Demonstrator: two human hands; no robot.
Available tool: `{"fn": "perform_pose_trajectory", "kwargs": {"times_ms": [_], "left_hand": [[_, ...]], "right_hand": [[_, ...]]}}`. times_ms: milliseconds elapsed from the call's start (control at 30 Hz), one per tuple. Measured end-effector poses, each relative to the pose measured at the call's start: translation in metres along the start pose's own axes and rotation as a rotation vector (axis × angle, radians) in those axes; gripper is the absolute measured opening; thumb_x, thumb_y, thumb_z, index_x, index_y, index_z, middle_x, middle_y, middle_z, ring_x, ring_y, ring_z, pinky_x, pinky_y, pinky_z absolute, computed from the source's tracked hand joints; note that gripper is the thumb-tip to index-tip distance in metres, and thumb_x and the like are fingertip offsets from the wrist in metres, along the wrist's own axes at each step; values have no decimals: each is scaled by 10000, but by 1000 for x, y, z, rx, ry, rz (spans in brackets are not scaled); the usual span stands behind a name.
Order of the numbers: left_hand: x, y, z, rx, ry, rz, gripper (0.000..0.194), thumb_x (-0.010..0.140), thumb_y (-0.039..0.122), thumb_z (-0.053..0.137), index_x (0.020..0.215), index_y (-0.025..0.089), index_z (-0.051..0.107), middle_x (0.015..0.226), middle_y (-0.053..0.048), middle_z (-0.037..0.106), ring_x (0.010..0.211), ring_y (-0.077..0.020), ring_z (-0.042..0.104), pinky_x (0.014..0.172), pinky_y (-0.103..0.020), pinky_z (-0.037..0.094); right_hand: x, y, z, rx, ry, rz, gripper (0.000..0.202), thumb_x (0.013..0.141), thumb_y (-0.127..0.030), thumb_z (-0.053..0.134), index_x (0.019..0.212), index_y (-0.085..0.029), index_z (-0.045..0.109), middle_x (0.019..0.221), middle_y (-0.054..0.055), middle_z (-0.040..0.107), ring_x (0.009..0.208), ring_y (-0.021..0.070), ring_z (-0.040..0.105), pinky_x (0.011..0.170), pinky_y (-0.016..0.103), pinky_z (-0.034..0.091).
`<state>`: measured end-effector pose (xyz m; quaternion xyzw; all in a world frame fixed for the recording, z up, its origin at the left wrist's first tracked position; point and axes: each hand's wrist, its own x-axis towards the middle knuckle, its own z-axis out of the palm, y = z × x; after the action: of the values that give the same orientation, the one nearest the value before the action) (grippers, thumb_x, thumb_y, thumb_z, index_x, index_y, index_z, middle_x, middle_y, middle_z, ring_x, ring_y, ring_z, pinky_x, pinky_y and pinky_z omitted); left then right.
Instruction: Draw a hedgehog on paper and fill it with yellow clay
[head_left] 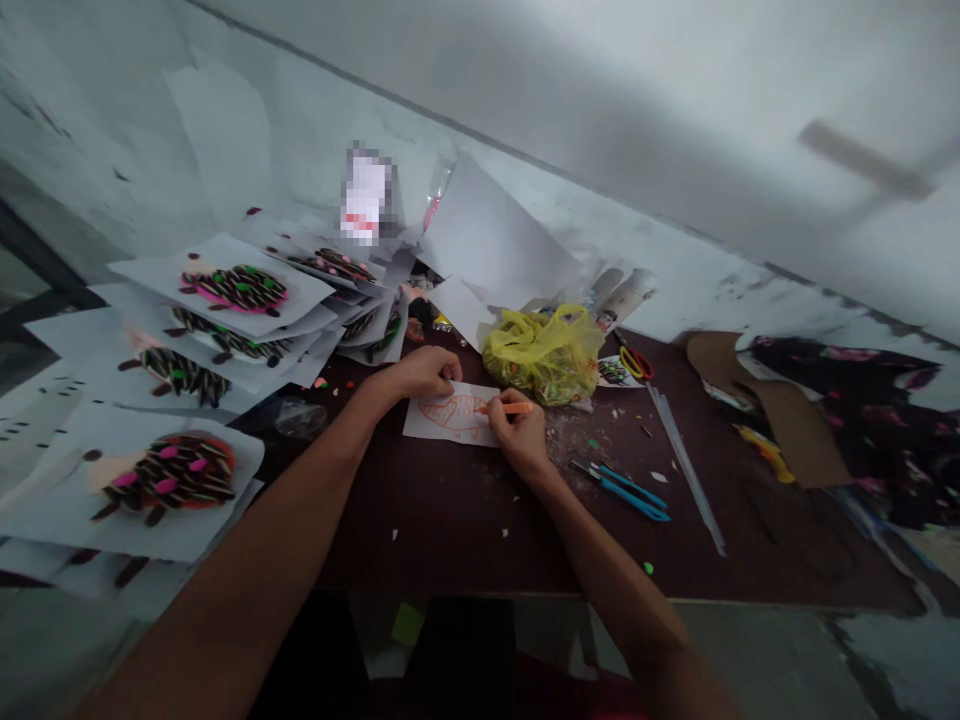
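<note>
A small white sheet of paper (pixel 472 433) lies on the dark table, bearing an orange outline of an animal with a striped body and short legs. My left hand (pixel 429 374) is closed at the sheet's upper left edge, its curled fingers and thumb holding the paper down. In my right hand (pixel 523 432) is an orange marker (pixel 517 408), pinched between the fingers, with its tip over the right part of the drawing. Just behind the right hand sits a yellow plastic bag (pixel 544 350), tied or bunched up.
Stacked sheets with hedgehog collages (pixel 169 475) fill the left side. Blue thread snips (pixel 630 492), clear sticks (pixel 686 470) and yellow-red scissors (pixel 636 364) lie right. A phone (pixel 366 195) leans at the wall. Cardboard (pixel 802 430) and dark floral cloth (pixel 862 400) are far right.
</note>
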<state>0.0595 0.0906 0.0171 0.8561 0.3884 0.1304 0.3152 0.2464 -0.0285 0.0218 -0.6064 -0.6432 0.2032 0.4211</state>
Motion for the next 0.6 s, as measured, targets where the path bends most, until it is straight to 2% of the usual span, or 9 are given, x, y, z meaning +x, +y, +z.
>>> {"fn": "perform_pose_trajectory", "kwargs": {"times_ms": [167,333,467,600], "left_hand": [[0,1,-1,-8,5,4,273,668,165,613,908,165,742,893,-45,727,787,-169,612,677,-241,439],[-1,2,-2,-12,-5,-1,297,670,165,607,933,150,745,905,-58,724,803,-184,620,684,-254,438],[-1,2,-2,-17,-10,0,280,672,167,610,920,157,741,913,-51,725,806,-174,619,687,-242,434],[-1,2,-1,-22,-4,-10,286,666,166,612,921,164,741,920,-53,729,802,-175,617,675,-240,431]], "right_hand": [[0,0,-1,-35,14,4,272,832,-364,496,602,-221,523,538,-32,521,497,113,448,513,244,320],[0,-2,-2,-5,-25,-5,258,824,-371,499,619,-220,536,567,-15,573,508,122,481,523,248,342],[0,-4,-2,-35,-7,17,263,811,-367,497,590,-224,512,523,-29,511,483,116,446,503,249,307],[-1,-5,-3,25,-33,20,252,801,-367,496,600,-219,534,546,-18,547,500,120,464,507,246,328]]}}
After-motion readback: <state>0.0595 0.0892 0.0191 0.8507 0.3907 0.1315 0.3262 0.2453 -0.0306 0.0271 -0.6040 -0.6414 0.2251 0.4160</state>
